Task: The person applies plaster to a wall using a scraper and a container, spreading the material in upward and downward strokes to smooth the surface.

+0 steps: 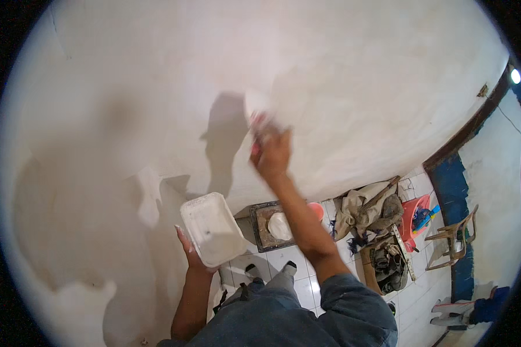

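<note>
My right hand [272, 153] grips a motion-blurred tool [259, 118] with red on it and a pale head, held up at the white wall [353, 81] and casting a shadow to its left; whether the head touches the wall cannot be made out. At lower left, my left hand [192, 254] holds a shallow white plastic tray [214, 228] from below and the side, its fingertips marked white. Below, partly behind my right arm, a dark, stained square board [260, 240] lies on the floor with a round white item [279, 225] on it.
A pink bowl [316, 209], crumpled sacks [362, 211], a box of dark items [388, 269], a pink basin [415, 211] and a chair [450, 237] stand along the tiled floor [295, 289] to the right. A person in blue [489, 306] is at the lower right edge.
</note>
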Motion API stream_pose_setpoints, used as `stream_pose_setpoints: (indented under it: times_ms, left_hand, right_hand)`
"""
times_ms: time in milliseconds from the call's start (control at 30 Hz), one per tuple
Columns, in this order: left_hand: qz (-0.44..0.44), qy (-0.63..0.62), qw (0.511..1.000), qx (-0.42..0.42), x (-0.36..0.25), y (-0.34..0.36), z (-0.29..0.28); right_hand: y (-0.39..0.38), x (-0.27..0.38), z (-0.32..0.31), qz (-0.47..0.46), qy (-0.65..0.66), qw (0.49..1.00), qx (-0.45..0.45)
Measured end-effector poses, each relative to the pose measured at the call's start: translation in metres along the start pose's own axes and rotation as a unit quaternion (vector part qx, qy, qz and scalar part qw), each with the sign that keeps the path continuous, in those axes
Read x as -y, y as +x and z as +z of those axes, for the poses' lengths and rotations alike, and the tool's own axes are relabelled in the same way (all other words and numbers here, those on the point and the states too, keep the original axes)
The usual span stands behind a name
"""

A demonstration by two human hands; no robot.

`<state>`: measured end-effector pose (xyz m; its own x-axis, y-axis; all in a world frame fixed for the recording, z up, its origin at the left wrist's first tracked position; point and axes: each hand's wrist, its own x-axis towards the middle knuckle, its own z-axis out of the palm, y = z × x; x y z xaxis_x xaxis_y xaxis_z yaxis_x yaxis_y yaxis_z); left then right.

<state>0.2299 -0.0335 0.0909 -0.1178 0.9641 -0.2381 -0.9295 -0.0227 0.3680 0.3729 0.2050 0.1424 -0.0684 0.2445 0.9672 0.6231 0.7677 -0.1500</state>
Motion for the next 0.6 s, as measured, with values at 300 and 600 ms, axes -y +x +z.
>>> stream_pose_setpoints:
  times_ms: [300,600]
  left_hand:
    - [-0.026,-0.005,1.000,-0.007,0.000,0.001,0.001]
    - [-0.043,0.048,0.998,-0.019,-0.006,-0.002,0.014]
  right_hand:
    - [0.206,-0.078,-0.052,-0.112,-0.244,0.962,0.039]
    - [-0.166,-0.113,-0.024,-0.032,-0.129,0.960,0.245]
